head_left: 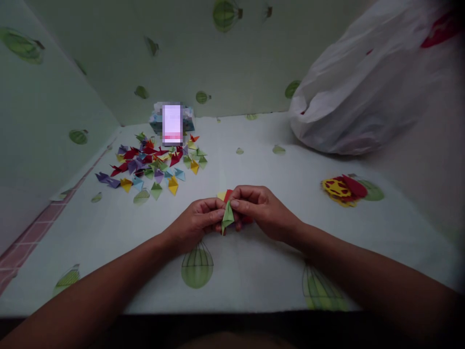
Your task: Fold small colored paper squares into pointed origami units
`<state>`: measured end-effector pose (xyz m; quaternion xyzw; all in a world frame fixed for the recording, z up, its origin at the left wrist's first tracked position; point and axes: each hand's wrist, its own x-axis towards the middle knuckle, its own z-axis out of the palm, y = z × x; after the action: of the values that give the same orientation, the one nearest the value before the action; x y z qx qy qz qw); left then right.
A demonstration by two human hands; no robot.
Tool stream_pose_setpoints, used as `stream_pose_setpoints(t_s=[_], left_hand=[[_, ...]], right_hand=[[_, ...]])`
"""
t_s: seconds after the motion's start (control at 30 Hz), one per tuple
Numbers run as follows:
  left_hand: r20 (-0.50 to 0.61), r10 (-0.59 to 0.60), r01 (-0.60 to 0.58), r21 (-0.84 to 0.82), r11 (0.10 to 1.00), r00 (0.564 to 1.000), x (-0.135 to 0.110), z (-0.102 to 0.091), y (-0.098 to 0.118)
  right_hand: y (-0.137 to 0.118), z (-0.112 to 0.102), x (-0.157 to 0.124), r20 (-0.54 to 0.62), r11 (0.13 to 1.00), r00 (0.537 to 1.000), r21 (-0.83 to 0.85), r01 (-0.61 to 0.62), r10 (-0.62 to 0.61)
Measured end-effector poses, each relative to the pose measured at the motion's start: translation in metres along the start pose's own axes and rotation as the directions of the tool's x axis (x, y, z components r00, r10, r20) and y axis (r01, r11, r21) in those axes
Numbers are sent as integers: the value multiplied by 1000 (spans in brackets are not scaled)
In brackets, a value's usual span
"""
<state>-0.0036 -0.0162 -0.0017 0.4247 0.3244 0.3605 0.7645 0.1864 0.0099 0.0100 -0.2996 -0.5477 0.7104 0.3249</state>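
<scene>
One green folded paper [228, 217]: left hand [203, 218] pinching its left side, right hand [267, 211] its top, both curled.

This looks like a corner of a home, with origami spread out. Hot-air-balloon wallpaper [254, 58] rises behind, and the pale work surface [254, 276] is printed to match, with a strip of pink tiles [40, 232] along its left edge. A lit phone [172, 118] and a bulging white plastic bag [337, 97] look domestic, beside colourful folded-paper pieces [156, 190].
</scene>
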Motion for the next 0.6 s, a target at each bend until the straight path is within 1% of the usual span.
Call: stream_pose_setpoints(t_s=[0.17,0.27,0.33,0.43,0.6], left_hand=[[-9,-5,5,15,1000,1000,0,0,0],[-27,-16,17,30,999,999,-1,-1,-2],[-31,-21,22,39,999,999,-1,-1,-3],[-27,-7,9,51,999,1000,-1,-2,-5],[-62,36,-32,71,997,997,0,-3,-6]], right_hand=[[-1,2,0,-13,1000,1000,-4,-19,19],[-4,5,0,-45,998,999,-53,-26,24],[-5,6,-1,-64,995,998,-98,-10,4],[-6,7,-1,-64,993,998,-120,1,-9],[-5,5,0,-67,995,998,-95,-25,19]])
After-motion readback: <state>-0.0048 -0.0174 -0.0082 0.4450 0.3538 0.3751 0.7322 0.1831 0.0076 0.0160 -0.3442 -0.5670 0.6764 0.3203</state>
